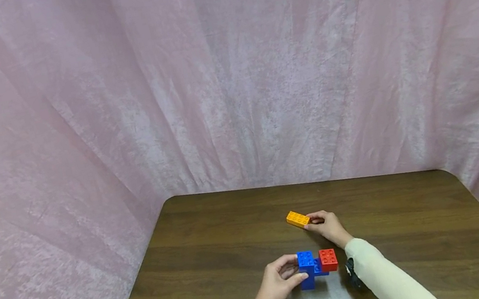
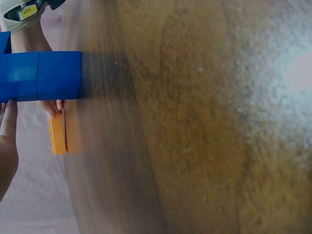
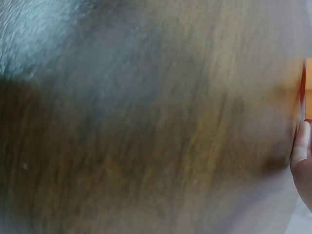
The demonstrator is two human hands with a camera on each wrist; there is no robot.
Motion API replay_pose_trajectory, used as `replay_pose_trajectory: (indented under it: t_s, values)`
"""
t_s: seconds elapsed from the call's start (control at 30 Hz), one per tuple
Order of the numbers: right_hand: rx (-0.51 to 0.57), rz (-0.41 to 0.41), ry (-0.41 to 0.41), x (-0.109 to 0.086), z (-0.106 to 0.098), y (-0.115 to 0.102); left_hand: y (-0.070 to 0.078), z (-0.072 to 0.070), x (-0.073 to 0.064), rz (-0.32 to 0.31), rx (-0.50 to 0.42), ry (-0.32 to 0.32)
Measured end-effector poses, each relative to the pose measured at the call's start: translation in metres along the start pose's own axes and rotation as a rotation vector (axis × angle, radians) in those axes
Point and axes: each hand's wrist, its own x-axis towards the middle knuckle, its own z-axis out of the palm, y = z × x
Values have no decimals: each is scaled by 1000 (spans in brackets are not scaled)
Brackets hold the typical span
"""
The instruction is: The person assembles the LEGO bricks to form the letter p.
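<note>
My left hand (image 1: 275, 283) grips a blue brick tower (image 1: 306, 272) from its left side, thumb in front and fingers behind. Low on the tower's right, a blue brick (image 1: 317, 267) juts out and carries a studded red brick (image 1: 328, 260). In the left wrist view, the stacked blue bricks (image 2: 41, 76) lie across the upper left. Farther back, my right hand (image 1: 328, 228) pinches the right end of a long orange brick (image 1: 297, 219), studs up. The right wrist view catches only part of the orange brick (image 3: 308, 90) and some fingers (image 3: 302, 141) at its right edge.
Both hands work over a dark wood-grain table (image 1: 218, 249) with rounded far corners. Pink curtains (image 1: 257, 87) hang behind and beside it. A dark band-like device (image 1: 353, 275) sits at the right wrist by the light sleeve (image 1: 382, 274), close to the red brick.
</note>
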Motion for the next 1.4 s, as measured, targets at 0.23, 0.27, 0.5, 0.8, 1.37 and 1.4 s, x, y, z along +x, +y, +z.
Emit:
replay_pose_trajectory:
  t_s: [0.23,0.27,0.5,0.8,1.37,1.4]
  values:
    - [74,42,-33,-1,-7,0,2,-1,-2,-3,-18,-4]
    - [85,43,-39,-1,-8,-1,2,-1,-2,-5,-16,-2]
    - [119,37,-72,0,-15,-5,4,-2,-1,-12,15,-1]
    - [173,-31,-110,-1,-23,-15,4,-2,-1,-6,18,-7]
    - [195,-158,-156,-7,-38,-36,-3,-3,0,3,2,-8]
    - [197,-156,-155,-7,-39,-36,-3,-3,0,2,1,-7]
